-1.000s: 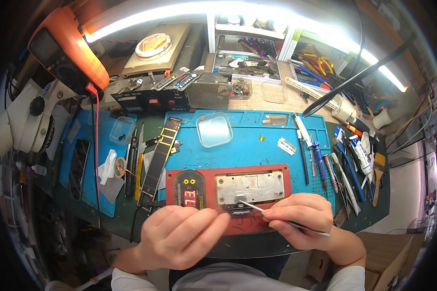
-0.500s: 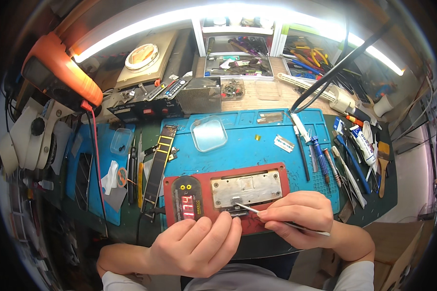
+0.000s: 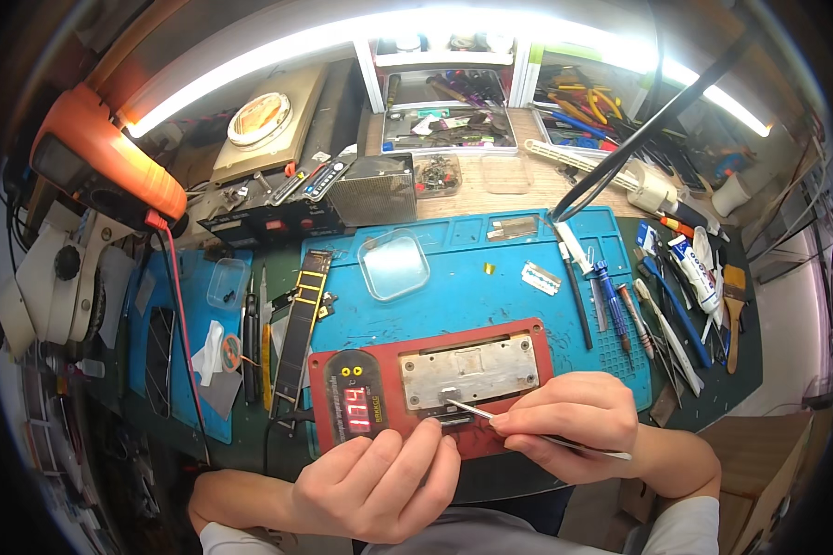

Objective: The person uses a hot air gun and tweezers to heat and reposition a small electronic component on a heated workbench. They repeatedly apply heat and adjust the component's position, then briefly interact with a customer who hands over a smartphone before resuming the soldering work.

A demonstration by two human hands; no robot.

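A red heating station [image 3: 477, 334] with a lit red display [image 3: 356, 407] sits in front of me. On its pale metal plate [image 3: 470, 370], near the front edge, is a small grey part [image 3: 450, 398]. My right hand [image 3: 574, 425] grips a slim silver metal tool [image 3: 473, 409] like a pen, its tip at that part. Along the plate's front edge lies a dark narrow strip [image 3: 451, 418]. My left hand [image 3: 377, 486] is closed with curled fingers, fingertips beside the strip; whatever they pinch is hidden.
A blue mat [image 3: 467, 301] bears a clear plastic dish [image 3: 394, 265] and a razor blade [image 3: 540, 277]. Screwdrivers [image 3: 613, 296], tweezers and a brush [image 3: 734, 294] lie at right. An orange multimeter [image 3: 106, 157] and a microscope [image 3: 65, 277] stand at left. A black cable [image 3: 611, 148] hangs at upper right.
The view has shifted slightly, so the bench sits a little lower in the picture. Both hands keep nearly the same grip, with the tool tip still at the small grey part.
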